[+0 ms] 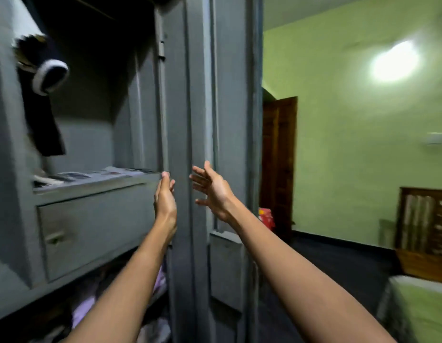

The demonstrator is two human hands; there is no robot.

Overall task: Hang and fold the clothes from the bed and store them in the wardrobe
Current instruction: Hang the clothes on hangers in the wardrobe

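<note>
I face a grey wardrobe (185, 95), its left compartment standing open. A dark garment with a white-trimmed cuff (45, 95) hangs inside at the upper left. Both my arms reach forward at the wardrobe's middle post. My left hand (165, 196) is held edge-on beside the post, fingers straight, holding nothing. My right hand (212, 189) is spread open in front of the grey door panel (234, 120), empty. Pale purple and white folded clothes (84, 310) lie on the lower shelf, partly hidden by my left forearm.
A drawer with a small handle (54, 237) sits under a shelf holding flat items (91, 175). To the right are a green wall, a brown wooden door (279, 157), a red bag (267, 216), a wooden cabinet (425, 231) and a bed corner (420, 308).
</note>
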